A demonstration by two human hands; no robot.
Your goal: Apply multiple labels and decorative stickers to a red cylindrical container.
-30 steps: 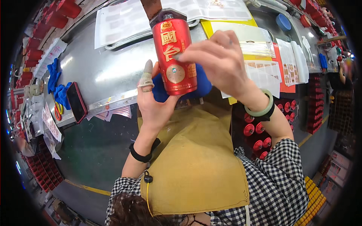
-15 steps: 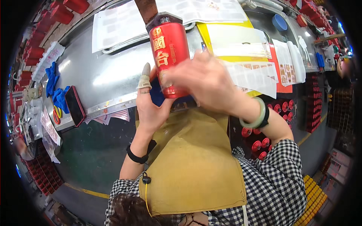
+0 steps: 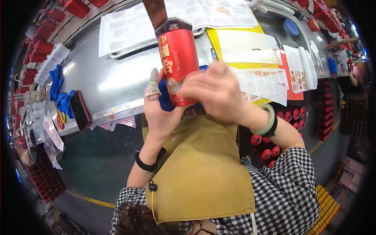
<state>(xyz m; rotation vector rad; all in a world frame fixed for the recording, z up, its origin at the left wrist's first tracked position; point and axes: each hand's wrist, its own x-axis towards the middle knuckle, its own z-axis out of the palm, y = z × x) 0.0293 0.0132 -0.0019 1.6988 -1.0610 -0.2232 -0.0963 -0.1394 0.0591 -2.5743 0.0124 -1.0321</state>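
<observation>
A red bottle with gold lettering and a round, pale, shiny patch low on its side leans in front of me, tilted slightly left. My left hand is closed around its lower left side; a pale finger cot covers one fingertip. Across the bottle's lower right front lies my right hand, fingers curled and somewhat blurred; whatever they may hold is hidden. Blue material shows behind the bottle. The bottle's neck sits against a dark angular holder with a rusty brown bar.
White label sheets cover the far metal table. More sheets lie on a yellow board to the right. At left are a phone, blue cloths and scissors. Several red bottles stand below right.
The bottle has shifted slightly right and down in view, along with the whole scene. My right hand has moved a little over the bottle's lower part, its fingers more curled.
</observation>
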